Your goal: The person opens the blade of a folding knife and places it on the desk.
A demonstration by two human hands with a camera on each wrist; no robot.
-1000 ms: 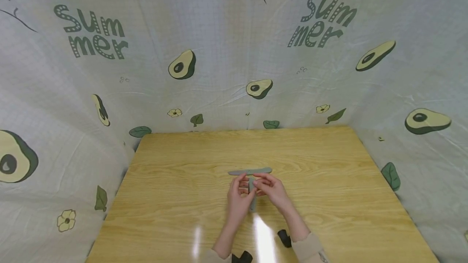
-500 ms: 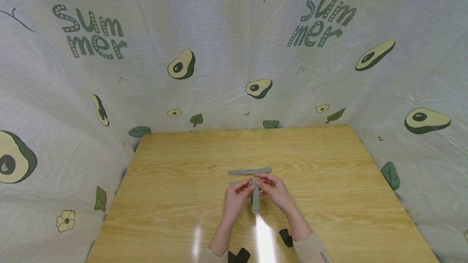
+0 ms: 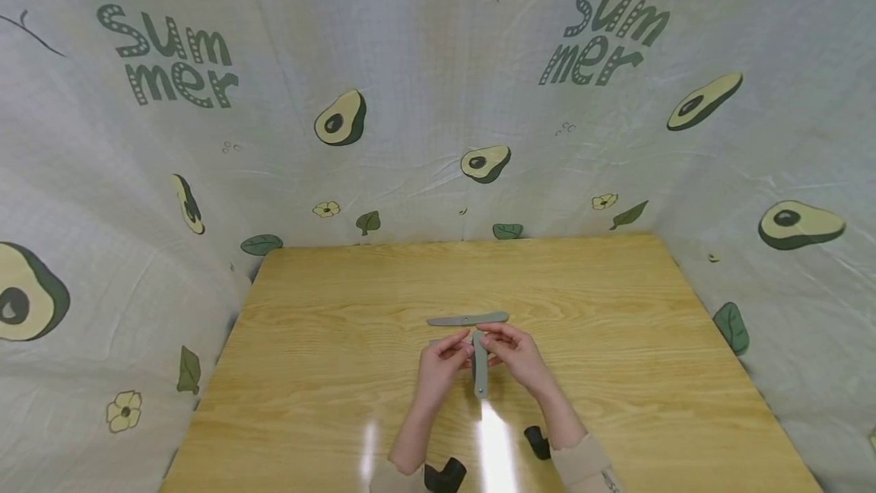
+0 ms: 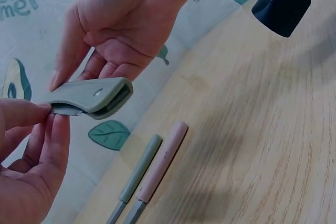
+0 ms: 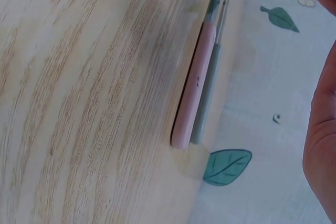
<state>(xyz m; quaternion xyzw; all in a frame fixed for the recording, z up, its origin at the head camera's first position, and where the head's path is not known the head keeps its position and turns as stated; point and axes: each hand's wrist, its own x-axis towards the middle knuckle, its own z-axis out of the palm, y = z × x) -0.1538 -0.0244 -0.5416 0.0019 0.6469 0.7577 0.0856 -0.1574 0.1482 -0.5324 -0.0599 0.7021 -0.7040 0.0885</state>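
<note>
Between both hands is a green-handled folding knife [image 3: 480, 375], its handle pointing down toward the person in the head view. The left hand [image 3: 435, 375] pinches it near the handle slot, where a sliver of blade shows in the left wrist view. Fingers and thumb of the right hand [image 3: 523, 360] grip the upper part of the handle [image 4: 100, 95]. Most of the blade is hidden by the handle and fingers. Beyond the hands, a second green knife [image 3: 489, 317] lies unfolded on the table. Beside it is a pink-handled knife [image 5: 194, 87], largely covered by the hands in the head view.
The wooden table [image 3: 328, 303] ends at a hanging cloth [image 3: 411, 120] printed with avocados and leaves, which surrounds its back and sides. A black wrist device [image 3: 446, 474] sits at the left wrist, another black device [image 3: 537, 442] at the right.
The held knife has shifted slightly right and turned, showing more of its handle. The left hand has eased left, uncovering the handle and the blade tip of the nearer knife on the table.
</note>
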